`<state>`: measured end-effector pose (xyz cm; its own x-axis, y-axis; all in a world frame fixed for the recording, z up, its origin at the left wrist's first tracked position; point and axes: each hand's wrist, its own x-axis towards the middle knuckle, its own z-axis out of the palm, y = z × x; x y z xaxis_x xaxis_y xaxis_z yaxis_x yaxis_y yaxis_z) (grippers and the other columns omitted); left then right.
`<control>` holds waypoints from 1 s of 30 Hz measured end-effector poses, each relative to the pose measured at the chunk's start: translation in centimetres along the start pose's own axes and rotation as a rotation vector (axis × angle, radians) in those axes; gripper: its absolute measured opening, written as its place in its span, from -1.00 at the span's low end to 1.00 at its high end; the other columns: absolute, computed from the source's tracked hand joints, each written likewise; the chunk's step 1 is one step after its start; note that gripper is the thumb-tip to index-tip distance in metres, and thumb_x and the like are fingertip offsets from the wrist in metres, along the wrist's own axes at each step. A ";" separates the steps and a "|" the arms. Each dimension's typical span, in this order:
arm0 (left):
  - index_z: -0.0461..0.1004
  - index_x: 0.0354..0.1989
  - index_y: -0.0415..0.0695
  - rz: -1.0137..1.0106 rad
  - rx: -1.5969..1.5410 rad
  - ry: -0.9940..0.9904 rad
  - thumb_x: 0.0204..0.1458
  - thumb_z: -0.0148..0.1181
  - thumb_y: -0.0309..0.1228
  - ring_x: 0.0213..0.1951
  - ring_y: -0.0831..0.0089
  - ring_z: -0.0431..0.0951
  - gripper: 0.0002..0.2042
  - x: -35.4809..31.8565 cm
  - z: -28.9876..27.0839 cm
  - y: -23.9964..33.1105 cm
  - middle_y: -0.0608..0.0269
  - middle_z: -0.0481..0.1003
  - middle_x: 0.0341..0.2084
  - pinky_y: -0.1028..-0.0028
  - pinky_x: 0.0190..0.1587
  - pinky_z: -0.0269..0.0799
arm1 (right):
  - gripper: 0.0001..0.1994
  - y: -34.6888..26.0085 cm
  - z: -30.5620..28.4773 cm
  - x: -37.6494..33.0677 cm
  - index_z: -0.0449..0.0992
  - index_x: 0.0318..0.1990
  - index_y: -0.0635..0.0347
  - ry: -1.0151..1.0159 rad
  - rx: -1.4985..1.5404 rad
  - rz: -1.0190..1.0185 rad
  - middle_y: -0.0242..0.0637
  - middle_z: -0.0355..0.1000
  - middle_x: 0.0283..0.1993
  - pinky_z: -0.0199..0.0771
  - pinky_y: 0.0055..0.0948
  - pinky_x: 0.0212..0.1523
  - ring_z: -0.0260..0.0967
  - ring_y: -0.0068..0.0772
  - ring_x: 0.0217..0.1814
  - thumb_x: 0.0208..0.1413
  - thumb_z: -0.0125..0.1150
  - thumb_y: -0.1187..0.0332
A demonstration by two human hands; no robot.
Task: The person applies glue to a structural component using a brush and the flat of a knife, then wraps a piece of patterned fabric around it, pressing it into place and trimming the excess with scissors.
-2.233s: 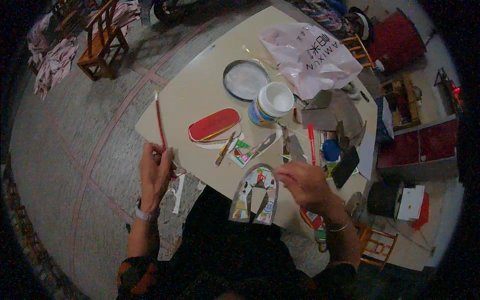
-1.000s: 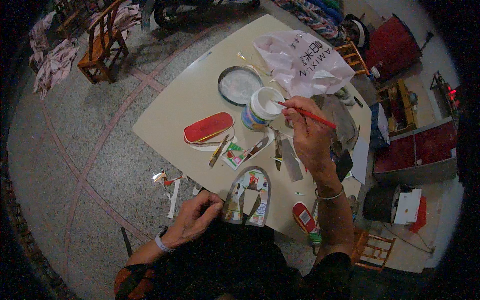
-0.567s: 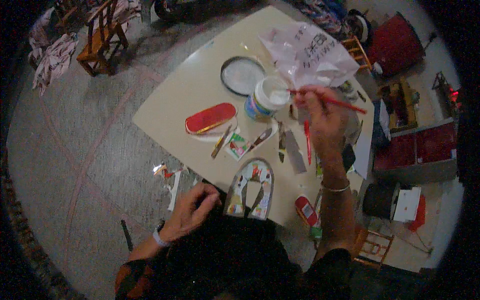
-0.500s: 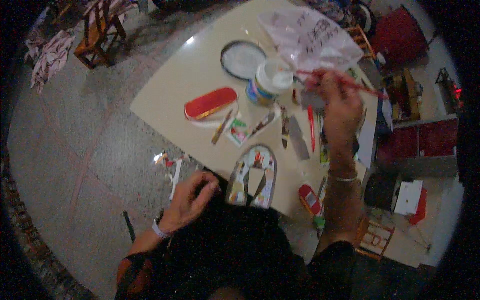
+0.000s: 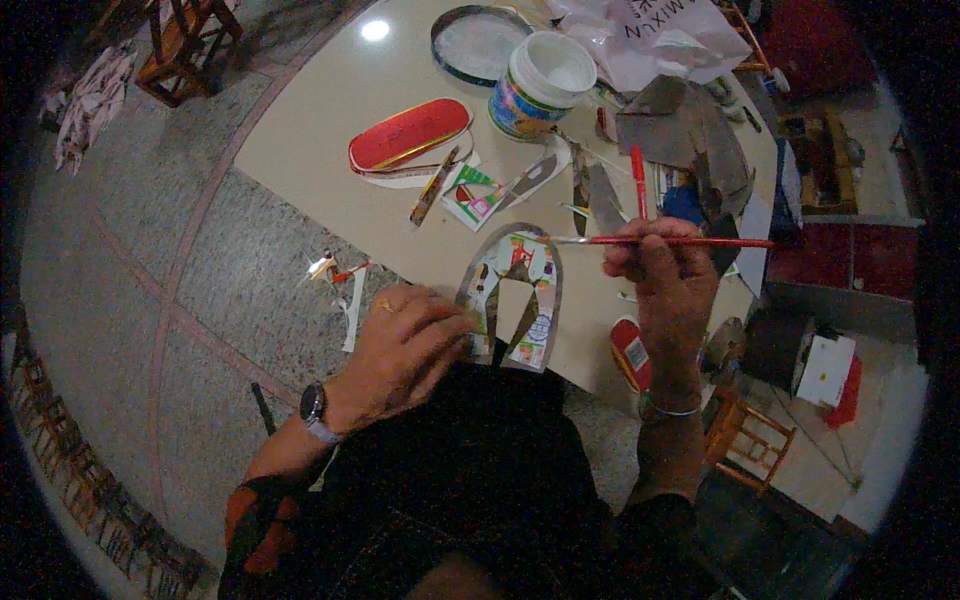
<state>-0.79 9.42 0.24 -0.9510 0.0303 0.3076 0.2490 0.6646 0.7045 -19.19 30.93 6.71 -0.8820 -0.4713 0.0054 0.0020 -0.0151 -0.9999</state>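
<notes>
My right hand grips a slim paintbrush with a red handle, held level. Its bristle end points left, over the rounded top of a U-shaped piece, covered in printed paper scraps with a grey border. This piece lies at the table's near edge. My left hand rests palm down beside the piece's left leg, fingers loosely stretched and fingertips at its edge; the thumb is hidden. Beyond stands an uncapped white tub with a colourful label and pale contents.
A round lid, a red sole-shaped pad and a red pen lie on the table. Grey sheet material and a plastic bag are at the far right. Paper scraps lie on the floor at left.
My right hand has come nearer from beside the tub, bringing the paintbrush over the U-shaped piece. My left hand has moved right to the piece's edge, its fingers less curled.
</notes>
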 end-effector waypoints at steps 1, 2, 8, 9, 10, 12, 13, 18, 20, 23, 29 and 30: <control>0.46 -0.08 -0.13 0.045 0.036 -0.020 -0.10 0.25 -0.53 -0.02 0.19 0.39 -0.67 0.1 0.3 0.1 0.15 0.44 -0.09 0.21 -0.01 0.27 | -0.88 0.3 0.7 -0.4 0.40 -0.14 0.32 -0.002 -0.002 0.023 -0.10 0.46 -0.16 0.62 -0.37 -0.21 0.52 -0.38 -0.28 0.26 0.00 0.46; 0.45 -0.06 -0.13 0.063 0.079 -0.016 -0.08 0.25 -0.50 -0.02 0.20 0.39 -0.65 0.2 0.5 0.2 0.17 0.44 -0.07 0.19 0.00 0.26 | -0.88 0.7 1.3 -0.8 0.40 -0.14 0.32 -0.009 0.000 0.047 -0.09 0.46 -0.17 0.63 -0.36 -0.22 0.52 -0.37 -0.28 0.25 0.00 0.47; 0.44 0.03 -0.07 0.031 0.249 -0.048 -0.04 0.27 -0.29 0.04 0.23 0.35 -0.59 1.1 1.5 0.7 0.28 0.41 0.05 0.13 0.07 0.17 | -0.89 2.8 3.3 -1.5 0.37 -0.15 0.36 -0.127 -0.011 0.065 -0.07 0.45 -0.16 0.64 -0.33 -0.16 0.54 -0.30 -0.22 0.26 -0.03 0.49; 0.44 0.05 -0.02 0.008 0.254 -0.064 -0.04 0.27 -0.25 0.05 0.23 0.35 -0.57 1.1 1.9 0.6 0.31 0.41 0.08 0.11 0.09 0.14 | -0.89 3.0 3.5 -1.5 0.37 -0.15 0.36 -0.124 -0.007 0.057 -0.07 0.45 -0.16 0.64 -0.33 -0.16 0.54 -0.30 -0.21 0.26 -0.03 0.49; 0.44 0.07 0.03 -0.014 0.259 -0.081 -0.04 0.27 -0.20 0.07 0.22 0.34 -0.55 1.0 2.0 0.6 0.35 0.41 0.10 0.09 0.12 0.11 | -0.89 3.2 3.6 -1.5 0.37 -0.14 0.36 -0.121 -0.003 0.050 -0.08 0.45 -0.15 0.64 -0.33 -0.15 0.54 -0.30 -0.20 0.27 -0.04 0.50; 0.45 0.07 0.03 -0.014 0.275 -0.084 -0.02 0.25 -0.17 0.07 0.23 0.34 -0.56 1.1 2.0 0.6 0.37 0.41 0.10 0.09 0.12 0.10 | -0.89 3.5 3.7 -1.5 0.36 -0.14 0.36 -0.127 -0.004 0.039 -0.08 0.45 -0.15 0.64 -0.34 -0.15 0.54 -0.30 -0.19 0.28 -0.04 0.49; 0.45 0.06 0.03 -0.014 0.283 -0.085 -0.01 0.24 -0.15 0.08 0.24 0.33 -0.56 1.1 2.0 0.6 0.38 0.41 0.10 0.09 0.12 0.10 | -0.89 3.6 3.7 -1.5 0.36 -0.14 0.36 -0.136 -0.009 0.035 -0.09 0.45 -0.16 0.64 -0.34 -0.15 0.54 -0.31 -0.19 0.28 -0.05 0.49; 0.48 0.03 0.03 -0.013 0.307 -0.083 -0.04 0.26 -0.14 0.06 0.26 0.34 -0.57 1.4 2.0 0.6 0.39 0.42 0.08 0.11 0.12 0.08 | -0.88 4.4 3.7 -1.1 0.37 -0.14 0.36 -0.107 -0.044 0.032 -0.11 0.46 -0.16 0.63 -0.36 -0.15 0.54 -0.33 -0.19 0.28 -0.03 0.47; 0.48 0.01 0.02 -0.004 0.312 -0.080 -0.05 0.27 -0.14 0.04 0.27 0.34 -0.57 1.5 2.0 0.7 0.39 0.43 0.06 0.11 0.12 0.08 | -0.87 4.5 3.7 -0.5 0.37 -0.14 0.36 -0.061 -0.088 0.014 -0.12 0.47 -0.18 0.63 -0.36 -0.15 0.54 -0.34 -0.20 0.28 -0.01 0.45; 0.49 -0.01 0.01 0.008 0.313 -0.061 -0.07 0.29 -0.14 0.01 0.28 0.35 -0.57 1.6 2.1 0.6 0.39 0.44 0.04 0.11 0.11 0.07 | -0.85 4.1 3.6 0.4 0.39 -0.15 0.36 0.009 -0.120 0.068 -0.14 0.48 -0.20 0.63 -0.35 -0.16 0.54 -0.33 -0.20 0.28 0.01 0.43; 0.48 -0.01 0.01 0.024 0.318 -0.055 -0.09 0.31 -0.15 -0.02 0.29 0.37 -0.56 1.8 2.0 0.6 0.39 0.45 0.01 0.10 0.10 0.08 | -0.86 3.8 2.7 0.5 0.41 -0.16 0.35 0.133 -0.098 0.043 -0.12 0.50 -0.22 0.64 -0.33 -0.16 0.55 -0.30 -0.22 0.26 0.02 0.44; 0.48 -0.01 0.01 0.024 0.324 -0.066 -0.09 0.30 -0.14 -0.02 0.29 0.37 -0.56 2.0 2.0 0.6 0.38 0.45 0.01 0.10 0.10 0.08 | -0.86 3.6 2.5 0.4 0.41 -0.15 0.35 0.133 -0.086 0.031 -0.12 0.50 -0.22 0.63 -0.34 -0.16 0.55 -0.30 -0.22 0.26 0.02 0.45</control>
<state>-2.91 11.38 0.03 -0.9580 0.0900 0.2724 0.2106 0.8655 0.4545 -18.33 28.45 3.13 -0.9368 -0.3493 -0.0216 -0.0051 0.0756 -0.9971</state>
